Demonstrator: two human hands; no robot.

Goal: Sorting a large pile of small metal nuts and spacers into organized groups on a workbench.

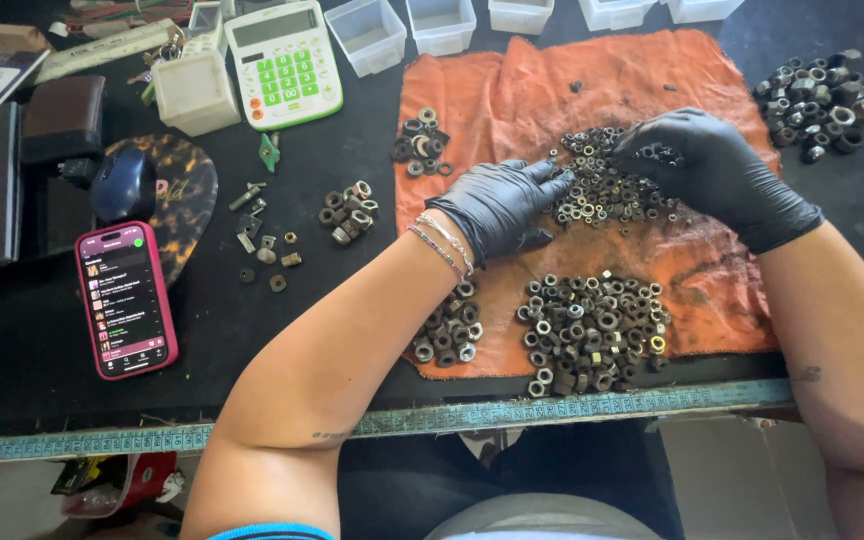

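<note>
The small dark nuts [607, 185] lie in a loose, greasy heap on the orange cloth [552, 85] on your tabletop [252, 320]. Your left hand [500, 205], black-gloved, rests flat at the heap's left edge, fingers [552, 180] spread and released. Your right hand [717, 175] cups a few nuts at the heap's upper right, its fingers curled around them.

Workshop sorting bench, greasy orange rag [512, 110] centre frame, heaps of nuts [592, 330], plastic bins [367, 35] along top, calculator [284, 62] upper left
</note>
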